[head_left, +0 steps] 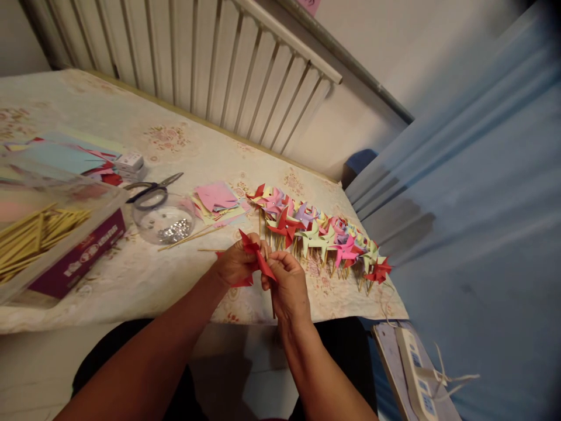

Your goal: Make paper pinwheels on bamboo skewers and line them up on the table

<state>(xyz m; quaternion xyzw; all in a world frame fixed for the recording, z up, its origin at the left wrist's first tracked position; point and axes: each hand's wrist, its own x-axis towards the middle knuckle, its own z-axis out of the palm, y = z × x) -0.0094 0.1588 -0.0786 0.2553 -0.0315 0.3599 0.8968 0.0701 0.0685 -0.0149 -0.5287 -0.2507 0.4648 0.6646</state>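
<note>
Both hands meet over the table's near edge on one red paper pinwheel (256, 257). My left hand (234, 266) grips its folded red blades from the left. My right hand (287, 286) pinches the blades from the right, and a thin wooden stick (272, 304) runs down under its fingers. Just beyond the hands lies a row of several finished pinwheels (319, 234) in red, pink, yellow and green, their sticks pointing toward me.
A clear bowl of small silver pins (164, 219) stands left of the hands, with scissors (153, 187) behind it and cut coloured paper squares (217, 202) beside it. A clear box of wooden sticks (39, 234) sits far left. A power strip (414, 368) lies lower right.
</note>
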